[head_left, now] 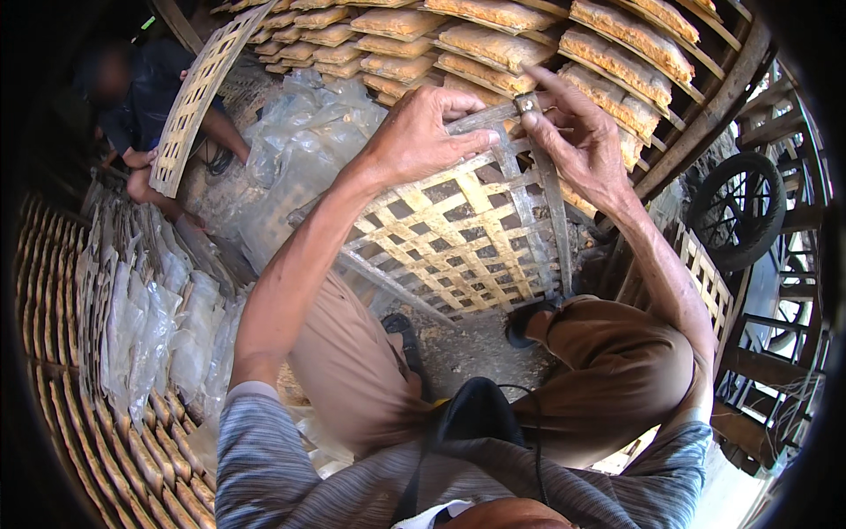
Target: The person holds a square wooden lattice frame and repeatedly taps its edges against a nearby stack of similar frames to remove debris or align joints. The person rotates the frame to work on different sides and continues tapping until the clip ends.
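Gripping the upper edge of a woven lattice panel, the left hand has its thumb laid along the rim and its fingers curled over it. At the panel's upper right corner, the right hand has its thumb beside a small dark-edged piece and its index finger extended; I cannot tell whether its other fingers are closed on anything. The panel leans in front of the person's knees, above the floor. Beyond it lie crumpled plastic sheets and stacked trays of orange-topped slabs. At upper left, a co-worker sits by another lattice panel; a black tyre stands at right.
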The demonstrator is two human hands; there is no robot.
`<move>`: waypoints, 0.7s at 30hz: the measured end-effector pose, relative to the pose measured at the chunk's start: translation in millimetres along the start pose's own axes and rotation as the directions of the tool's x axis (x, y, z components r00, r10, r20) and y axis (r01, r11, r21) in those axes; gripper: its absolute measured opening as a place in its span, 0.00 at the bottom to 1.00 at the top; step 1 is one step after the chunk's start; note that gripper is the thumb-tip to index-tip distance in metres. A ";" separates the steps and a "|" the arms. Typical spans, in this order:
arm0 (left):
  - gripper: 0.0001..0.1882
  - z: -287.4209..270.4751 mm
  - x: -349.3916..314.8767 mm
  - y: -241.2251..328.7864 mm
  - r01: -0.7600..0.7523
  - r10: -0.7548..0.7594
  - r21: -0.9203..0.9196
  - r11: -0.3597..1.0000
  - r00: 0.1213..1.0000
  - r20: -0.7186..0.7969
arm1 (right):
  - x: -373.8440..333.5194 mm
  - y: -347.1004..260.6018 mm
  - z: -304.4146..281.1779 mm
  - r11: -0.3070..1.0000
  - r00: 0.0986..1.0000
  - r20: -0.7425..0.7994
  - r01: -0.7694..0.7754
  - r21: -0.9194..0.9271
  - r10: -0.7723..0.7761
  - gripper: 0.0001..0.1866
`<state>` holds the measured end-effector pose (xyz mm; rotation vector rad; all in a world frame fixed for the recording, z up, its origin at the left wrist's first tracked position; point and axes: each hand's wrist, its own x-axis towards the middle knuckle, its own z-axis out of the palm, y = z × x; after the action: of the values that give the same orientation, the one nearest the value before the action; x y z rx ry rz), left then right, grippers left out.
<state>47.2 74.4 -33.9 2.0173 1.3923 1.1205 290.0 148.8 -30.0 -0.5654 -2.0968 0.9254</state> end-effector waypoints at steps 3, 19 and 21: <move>0.17 2.6 -2.1 4.0 -0.002 0.002 -0.014 1.000 1.000 0.002 | 8.0 -3.2 1.4 0.982 0.997 -0.058 0.048 -0.185 -0.060 0.16; 0.16 -53.8 -8.4 25.0 -0.112 -0.017 -0.413 0.904 0.955 -0.297 | -19.8 32.1 4.8 0.999 1.000 0.008 -0.021 -0.027 0.021 0.24; 0.16 -72.1 -31.7 43.1 -0.093 0.020 -0.217 0.972 0.948 -0.319 | -20.2 37.1 17.1 0.997 1.000 0.003 0.026 -0.078 -0.026 0.22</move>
<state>7.2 22.2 27.3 1.7796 1.2828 1.6082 292.2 152.2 -75.4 -0.5756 -2.1439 0.8327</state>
